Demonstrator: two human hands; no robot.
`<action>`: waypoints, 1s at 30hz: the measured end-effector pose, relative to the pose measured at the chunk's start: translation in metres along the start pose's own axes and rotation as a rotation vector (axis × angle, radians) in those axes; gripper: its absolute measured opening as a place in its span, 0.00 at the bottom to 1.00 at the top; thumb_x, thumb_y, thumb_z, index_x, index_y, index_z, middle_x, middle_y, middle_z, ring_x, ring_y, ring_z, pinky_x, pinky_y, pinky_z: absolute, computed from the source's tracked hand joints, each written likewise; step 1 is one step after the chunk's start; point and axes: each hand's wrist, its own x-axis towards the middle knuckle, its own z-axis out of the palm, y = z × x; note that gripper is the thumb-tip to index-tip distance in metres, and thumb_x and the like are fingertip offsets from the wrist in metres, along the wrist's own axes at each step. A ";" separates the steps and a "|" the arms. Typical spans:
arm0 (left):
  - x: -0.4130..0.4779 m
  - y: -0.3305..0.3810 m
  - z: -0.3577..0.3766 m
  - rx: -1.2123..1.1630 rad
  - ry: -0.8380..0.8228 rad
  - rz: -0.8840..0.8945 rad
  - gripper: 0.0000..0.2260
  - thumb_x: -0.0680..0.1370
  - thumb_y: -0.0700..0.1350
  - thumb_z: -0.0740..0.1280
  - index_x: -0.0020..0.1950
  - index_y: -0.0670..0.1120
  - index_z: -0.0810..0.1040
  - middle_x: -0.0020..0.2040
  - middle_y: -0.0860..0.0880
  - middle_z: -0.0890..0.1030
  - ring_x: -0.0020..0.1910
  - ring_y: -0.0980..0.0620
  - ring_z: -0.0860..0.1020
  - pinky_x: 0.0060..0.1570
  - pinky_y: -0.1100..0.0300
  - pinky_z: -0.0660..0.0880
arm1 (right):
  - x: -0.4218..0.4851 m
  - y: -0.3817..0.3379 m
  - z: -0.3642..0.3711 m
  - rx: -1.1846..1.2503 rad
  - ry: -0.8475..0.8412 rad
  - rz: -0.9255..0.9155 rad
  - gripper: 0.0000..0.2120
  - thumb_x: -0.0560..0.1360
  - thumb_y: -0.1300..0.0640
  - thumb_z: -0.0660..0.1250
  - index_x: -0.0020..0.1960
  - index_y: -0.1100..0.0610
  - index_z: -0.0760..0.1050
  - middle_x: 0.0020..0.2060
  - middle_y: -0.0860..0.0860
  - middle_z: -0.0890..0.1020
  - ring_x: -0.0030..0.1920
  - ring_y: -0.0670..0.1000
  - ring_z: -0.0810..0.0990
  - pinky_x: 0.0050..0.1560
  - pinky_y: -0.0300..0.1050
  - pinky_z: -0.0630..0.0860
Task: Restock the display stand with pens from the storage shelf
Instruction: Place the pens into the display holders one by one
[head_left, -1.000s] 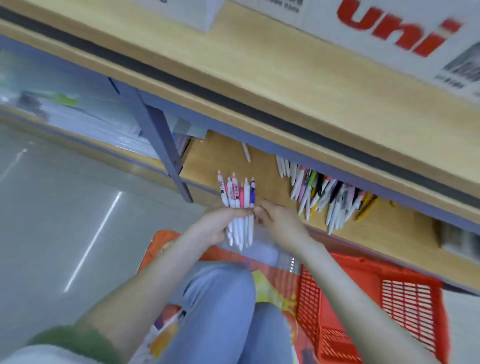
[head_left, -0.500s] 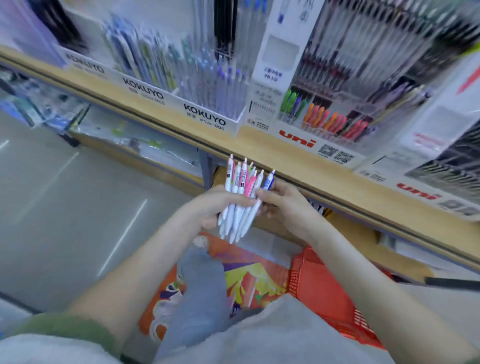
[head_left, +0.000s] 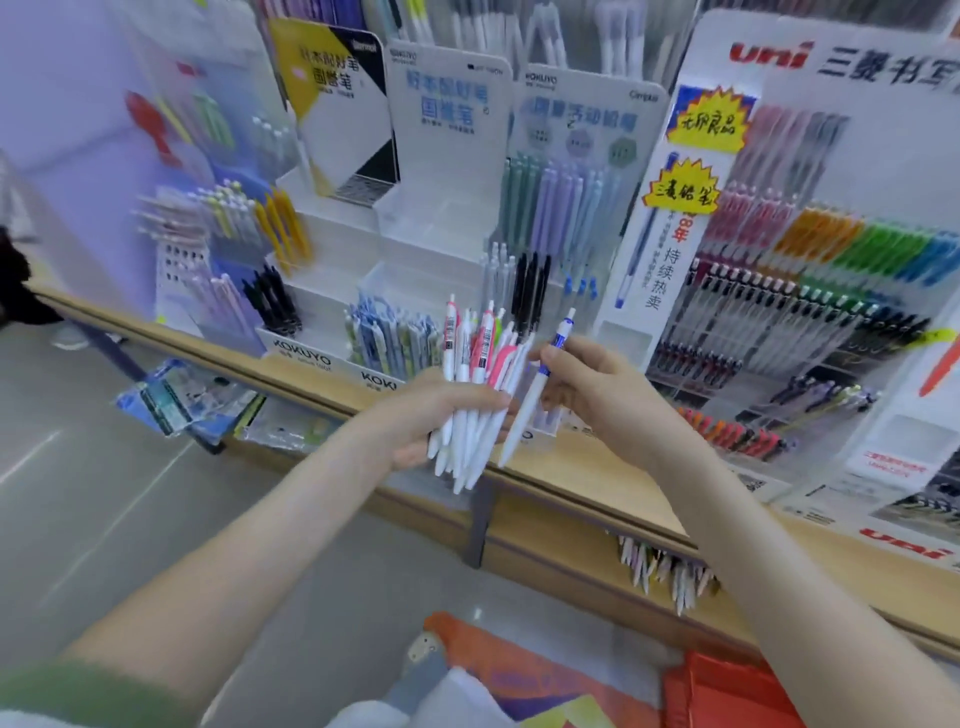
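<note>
My left hand (head_left: 421, 415) grips a bundle of white pens (head_left: 475, 395) with pink, red and green clips, tips pointing down. Just to its right, my right hand (head_left: 597, 384) pinches a single white pen with a blue clip (head_left: 535, 395), held slightly apart from the bundle. Both hands hover in front of the tiered KOKUYO display stand (head_left: 415, 249) on the wooden counter (head_left: 613, 483). Some of the stand's clear compartments hold pens, others look bare. On the storage shelf below the counter lie more loose pens (head_left: 660, 571).
A large uni pen display (head_left: 810, 291) fills the right side of the counter. A red basket (head_left: 727, 696) sits on the floor at the bottom right. Packaged stationery (head_left: 182, 395) lies on the lower shelf to the left. Grey floor spreads to the left.
I have risen from the low storage shelf to the display stand, carrying the pen bundle up. My right hand has drawn one blue-clipped pen away from the bundle.
</note>
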 end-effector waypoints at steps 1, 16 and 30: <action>0.005 0.010 -0.013 -0.001 0.015 0.011 0.06 0.73 0.35 0.71 0.49 0.40 0.81 0.41 0.42 0.83 0.41 0.46 0.83 0.45 0.54 0.81 | 0.014 -0.007 0.008 0.001 0.018 -0.024 0.07 0.80 0.59 0.61 0.51 0.57 0.77 0.39 0.54 0.79 0.37 0.50 0.78 0.43 0.42 0.76; 0.069 0.083 -0.100 -0.058 0.027 0.053 0.04 0.75 0.33 0.67 0.45 0.38 0.81 0.39 0.43 0.85 0.39 0.49 0.84 0.39 0.58 0.81 | 0.150 -0.049 0.037 -0.101 0.159 -0.098 0.07 0.80 0.57 0.61 0.50 0.58 0.77 0.35 0.49 0.78 0.34 0.45 0.77 0.38 0.38 0.75; 0.129 0.172 -0.313 -0.105 0.257 0.227 0.05 0.75 0.31 0.65 0.48 0.37 0.78 0.37 0.44 0.85 0.37 0.50 0.84 0.35 0.62 0.80 | 0.345 -0.072 0.134 -0.039 0.358 -0.211 0.05 0.78 0.63 0.62 0.46 0.57 0.76 0.37 0.51 0.81 0.36 0.46 0.81 0.43 0.37 0.77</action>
